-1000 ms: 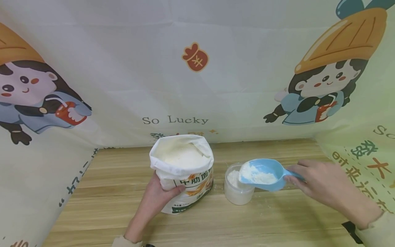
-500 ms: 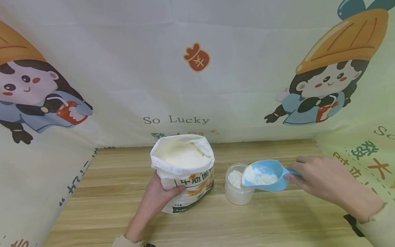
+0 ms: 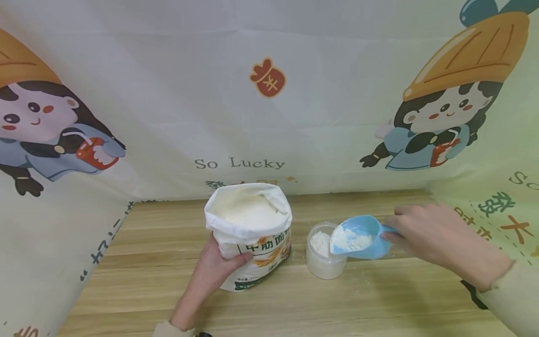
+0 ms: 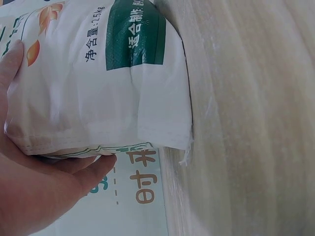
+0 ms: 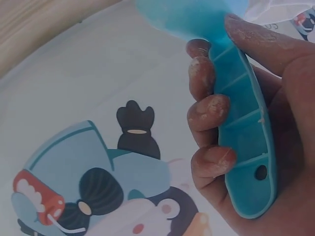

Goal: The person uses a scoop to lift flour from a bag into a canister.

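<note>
A white flour bag [image 3: 252, 262] stands upright with its top rolled open, white flour showing inside. My left hand [image 3: 219, 264] grips its left side, the thumb across the front; the left wrist view shows fingers around the bag [image 4: 98, 108]. To its right stands a clear round jar [image 3: 326, 267] holding flour. A blue scoop [image 3: 375, 248] with flour in it is tilted over the jar's right rim, its tip overlapping the opening. Whether it touches the rim I cannot tell. My right hand [image 3: 438, 234] holds the scoop's handle [image 5: 241, 113], fingers curled round it and dusted with flour.
The wood-grained table [image 3: 139, 271] carries the bag and jar. A printed cloth [image 3: 202, 93] with cartoon figures hangs behind and along both sides. Specks of flour lie on the table near the jar.
The scoop first shifted slightly right, back from over the jar's middle, and its handle end has since come left and tilted up. The left hand and the bag have stayed put.
</note>
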`<action>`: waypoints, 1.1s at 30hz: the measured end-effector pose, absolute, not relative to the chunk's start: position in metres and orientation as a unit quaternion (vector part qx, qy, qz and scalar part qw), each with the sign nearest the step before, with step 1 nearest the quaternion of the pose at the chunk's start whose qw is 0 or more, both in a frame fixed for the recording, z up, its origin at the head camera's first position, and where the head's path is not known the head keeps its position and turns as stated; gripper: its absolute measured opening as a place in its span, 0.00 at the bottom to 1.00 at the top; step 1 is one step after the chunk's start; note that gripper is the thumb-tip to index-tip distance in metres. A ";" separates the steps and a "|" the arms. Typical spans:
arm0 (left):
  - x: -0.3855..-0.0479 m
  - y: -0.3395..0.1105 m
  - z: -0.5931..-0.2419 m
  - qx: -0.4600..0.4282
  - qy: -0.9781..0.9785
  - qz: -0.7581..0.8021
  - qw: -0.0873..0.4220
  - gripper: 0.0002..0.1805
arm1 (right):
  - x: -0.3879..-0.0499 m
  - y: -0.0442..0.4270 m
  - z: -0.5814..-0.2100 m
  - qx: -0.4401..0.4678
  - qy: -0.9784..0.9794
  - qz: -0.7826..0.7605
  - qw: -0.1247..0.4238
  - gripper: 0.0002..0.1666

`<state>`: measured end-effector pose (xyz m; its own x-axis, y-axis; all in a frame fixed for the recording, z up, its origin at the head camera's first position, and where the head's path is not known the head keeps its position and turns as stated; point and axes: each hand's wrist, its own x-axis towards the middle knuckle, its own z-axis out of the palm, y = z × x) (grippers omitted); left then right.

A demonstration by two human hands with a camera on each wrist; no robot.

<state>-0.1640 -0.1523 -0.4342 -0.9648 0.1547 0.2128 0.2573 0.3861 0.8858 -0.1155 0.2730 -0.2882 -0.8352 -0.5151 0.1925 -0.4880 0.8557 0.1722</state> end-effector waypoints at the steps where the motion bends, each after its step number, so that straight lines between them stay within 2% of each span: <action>1: -0.164 -0.152 -0.434 -0.124 -0.831 -0.541 0.047 0.50 | -0.116 0.272 -0.287 0.264 -0.955 -0.061 0.118 0.10; 20: -0.164 -0.152 -0.434 -0.125 -0.829 -0.544 0.046 0.49 | -0.126 0.250 -0.271 0.256 -0.957 -0.098 0.096 0.17; 33: -0.164 -0.152 -0.434 -0.131 -0.826 -0.546 0.051 0.49 | -0.126 0.234 -0.270 0.276 -0.938 -0.153 0.147 0.21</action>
